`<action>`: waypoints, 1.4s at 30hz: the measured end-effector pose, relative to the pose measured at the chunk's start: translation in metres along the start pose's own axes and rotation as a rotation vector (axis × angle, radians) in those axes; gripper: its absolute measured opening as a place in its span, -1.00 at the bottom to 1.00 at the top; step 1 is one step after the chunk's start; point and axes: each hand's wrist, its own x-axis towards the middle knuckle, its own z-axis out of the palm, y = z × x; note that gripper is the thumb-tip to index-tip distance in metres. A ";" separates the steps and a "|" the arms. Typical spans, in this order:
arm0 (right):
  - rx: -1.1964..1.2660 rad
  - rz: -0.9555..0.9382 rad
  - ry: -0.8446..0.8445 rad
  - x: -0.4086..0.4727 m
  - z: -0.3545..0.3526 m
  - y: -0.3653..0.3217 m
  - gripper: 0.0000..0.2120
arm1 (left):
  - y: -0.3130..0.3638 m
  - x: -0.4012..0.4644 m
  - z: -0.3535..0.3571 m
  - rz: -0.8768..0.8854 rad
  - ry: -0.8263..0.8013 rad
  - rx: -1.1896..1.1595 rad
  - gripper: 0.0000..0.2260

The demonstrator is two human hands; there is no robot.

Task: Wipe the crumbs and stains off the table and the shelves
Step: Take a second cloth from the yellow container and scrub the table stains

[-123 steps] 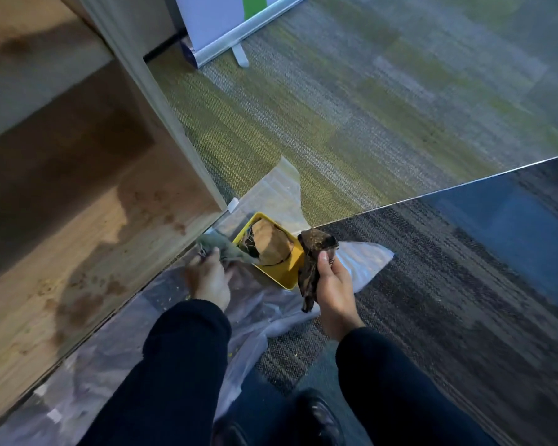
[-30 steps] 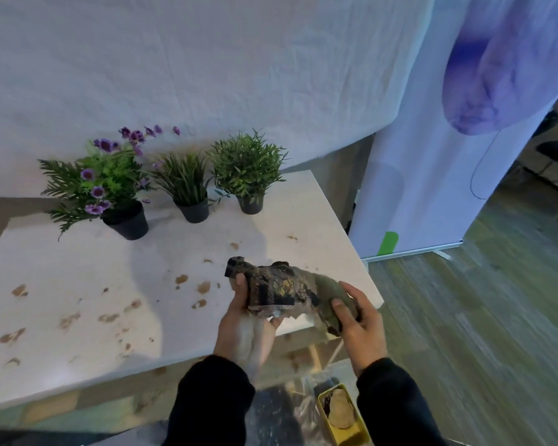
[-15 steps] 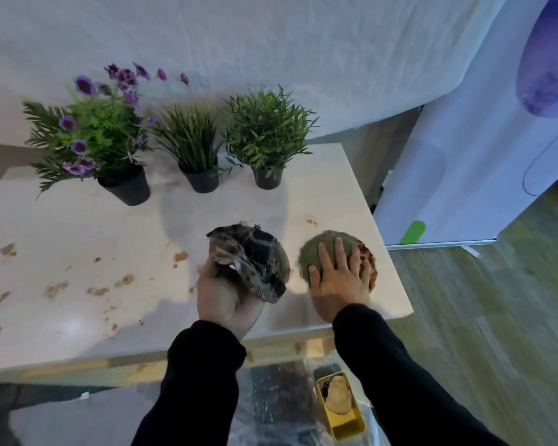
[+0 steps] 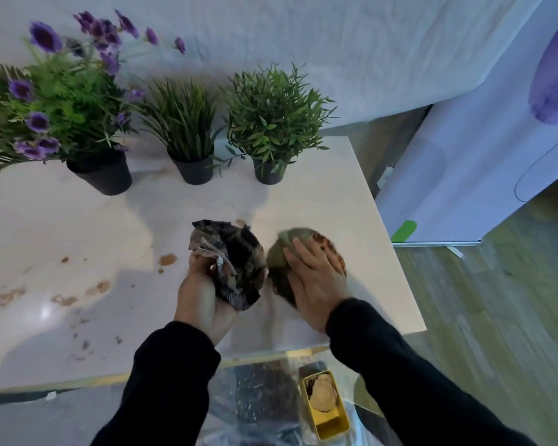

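1. Pressing flat on a green cloth (image 4: 279, 262), the right hand (image 4: 316, 281) has its fingers spread straight over it near the right end of the white counter (image 4: 335, 201); that cloth lies on the surface and looks blurred, so it is likely mid-stroke.
2. The left hand (image 4: 200, 294) grips a crumpled, dark soiled rag (image 4: 229, 262) with curled fingers, held just beside the green cloth; whether the rag rests on the counter or sits a little above it I cannot tell.
3. Brown stains (image 4: 167, 259) dot the counter to the left of both hands, with more smears and crumbs (image 4: 84, 344) nearer the front-left edge, so most of the wiping lies that way.
4. To do this step well, I would keep the palm flat and the pressure even, and sweep in overlapping passes from the clean right end towards the stains, gathering crumbs rather than scattering them off the edge.
5. Three potted plants (image 4: 268, 123) stand along the back; strokes should stop short of the pots, or the pots may tip.
6. A yellow container (image 4: 327, 423) sits on clear plastic sheeting (image 4: 261, 410) on the floor below the front edge, a sensible place to shake crumbs into.
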 end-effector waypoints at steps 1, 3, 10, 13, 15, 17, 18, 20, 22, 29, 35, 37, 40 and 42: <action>-0.004 -0.020 0.004 -0.020 0.001 0.006 -0.45 | 0.002 0.003 0.000 -0.011 0.012 -0.007 -0.58; -0.032 0.045 -0.019 -0.012 -0.009 0.028 -0.43 | 0.005 0.005 -0.005 -0.028 -0.001 -0.021 -0.55; -0.075 0.084 -0.027 0.016 0.007 -0.024 -0.48 | 0.023 -0.017 -0.007 0.010 -0.089 -0.059 -0.58; -0.063 -0.100 -0.031 -0.064 0.017 -0.035 -0.51 | 0.027 -0.022 -0.009 0.025 -0.073 -0.102 -0.56; -0.096 -0.079 -0.054 -0.078 0.009 -0.013 -0.50 | 0.034 -0.029 -0.016 0.030 -0.066 -0.105 -0.56; -0.117 0.074 -0.042 -0.052 -0.002 0.007 -0.42 | 0.044 -0.039 -0.028 0.040 -0.068 -0.121 -0.55; -0.109 0.172 -0.042 -0.028 -0.007 0.008 -0.38 | 0.050 -0.044 -0.036 0.053 -0.062 -0.119 -0.55; -0.073 0.268 -0.039 0.016 -0.004 -0.011 -0.36 | 0.061 -0.055 -0.053 0.075 -0.048 -0.108 -0.55; -0.051 0.238 -0.048 0.028 0.008 -0.054 -0.40 | 0.068 -0.065 -0.066 0.093 -0.054 -0.120 -0.55; -0.084 -0.072 -0.089 -0.104 0.039 -0.099 -0.50 | 0.085 -0.094 -0.075 0.146 -0.051 -0.192 -0.60; -0.078 0.318 -0.059 -0.031 -0.004 -0.036 -0.27 | 0.093 -0.114 -0.089 0.081 -0.077 -0.141 -0.55; -0.077 0.336 -0.045 0.026 0.000 -0.064 -0.41 | 0.095 -0.115 -0.094 0.075 -0.046 -0.108 -0.55; -0.103 0.152 -0.069 0.038 0.028 -0.133 -0.46 | 0.097 -0.112 -0.100 0.091 -0.035 -0.124 -0.56; -0.124 -0.027 -0.133 -0.010 0.039 -0.151 -0.45 | 0.099 -0.111 -0.101 0.091 -0.026 -0.156 -0.56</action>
